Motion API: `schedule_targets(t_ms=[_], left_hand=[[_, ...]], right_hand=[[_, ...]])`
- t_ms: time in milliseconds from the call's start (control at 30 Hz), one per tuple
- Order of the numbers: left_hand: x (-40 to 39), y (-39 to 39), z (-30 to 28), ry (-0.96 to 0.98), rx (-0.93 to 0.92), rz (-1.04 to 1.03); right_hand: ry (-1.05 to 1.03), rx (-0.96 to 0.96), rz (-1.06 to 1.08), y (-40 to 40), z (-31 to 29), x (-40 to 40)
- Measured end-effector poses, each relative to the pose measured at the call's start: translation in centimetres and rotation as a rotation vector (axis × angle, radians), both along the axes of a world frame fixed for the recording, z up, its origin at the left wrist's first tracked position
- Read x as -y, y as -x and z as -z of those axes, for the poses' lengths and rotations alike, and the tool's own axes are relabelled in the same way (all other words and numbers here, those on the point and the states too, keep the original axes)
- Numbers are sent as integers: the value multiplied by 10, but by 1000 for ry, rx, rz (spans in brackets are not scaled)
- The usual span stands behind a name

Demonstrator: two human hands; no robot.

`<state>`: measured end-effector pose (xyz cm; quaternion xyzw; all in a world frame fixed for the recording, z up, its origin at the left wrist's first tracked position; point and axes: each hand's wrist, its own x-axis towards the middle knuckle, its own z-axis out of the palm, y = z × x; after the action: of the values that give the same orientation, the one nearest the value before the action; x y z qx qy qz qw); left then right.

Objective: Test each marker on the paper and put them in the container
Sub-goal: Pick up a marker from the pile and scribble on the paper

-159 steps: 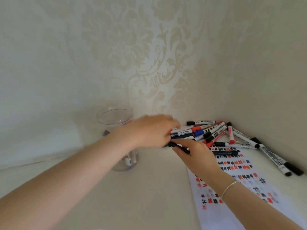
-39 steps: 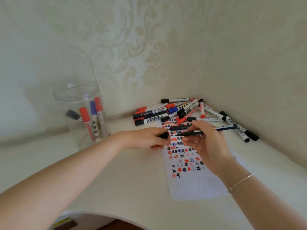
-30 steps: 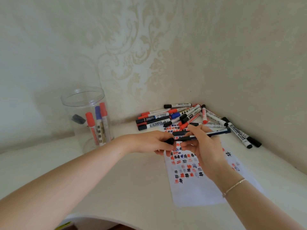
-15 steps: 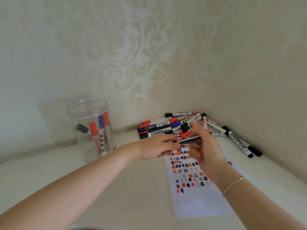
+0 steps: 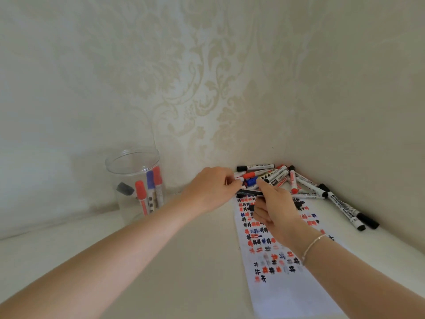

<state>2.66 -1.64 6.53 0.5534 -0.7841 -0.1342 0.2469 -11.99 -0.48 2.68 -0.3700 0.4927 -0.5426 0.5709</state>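
A thin black marker (image 5: 249, 192) lies level above the top of the paper (image 5: 287, 293), which is covered in red, black and blue test marks. My right hand (image 5: 274, 210) pinches the marker from the right. My left hand (image 5: 212, 189) has its fingers curled at the marker's left end, right beside the pile of markers (image 5: 276, 176) in the corner. The clear container (image 5: 132, 157) stands to the left, holding several capped markers: red, blue and black.
Two walls meet just behind the pile. More black-capped markers (image 5: 345, 210) lie along the right wall. The white desk surface (image 5: 184, 261) stretches between the container and the paper.
Both hands have moved, with the black marker, up towards the pile in the corner. The view has shifted, so the container and paper sit lower and further right.
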Motion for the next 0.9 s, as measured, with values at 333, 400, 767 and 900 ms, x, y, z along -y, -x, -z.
schedule_targets(t_ms=[333, 400, 767, 900], left_hand=[[12, -98, -98, 406, -432, -247], [14, -108, -98, 504, -365, -324], [15, -111, -78, 927, -251, -431], [13, -119, -84, 1038, -165, -537]], right_hand=[[248, -1943, -231, 14, 28, 43], [265, -2020, -226, 12, 33, 45], [386, -2081, -276, 0, 43, 54], [427, -2052, -309, -1, 45, 54]])
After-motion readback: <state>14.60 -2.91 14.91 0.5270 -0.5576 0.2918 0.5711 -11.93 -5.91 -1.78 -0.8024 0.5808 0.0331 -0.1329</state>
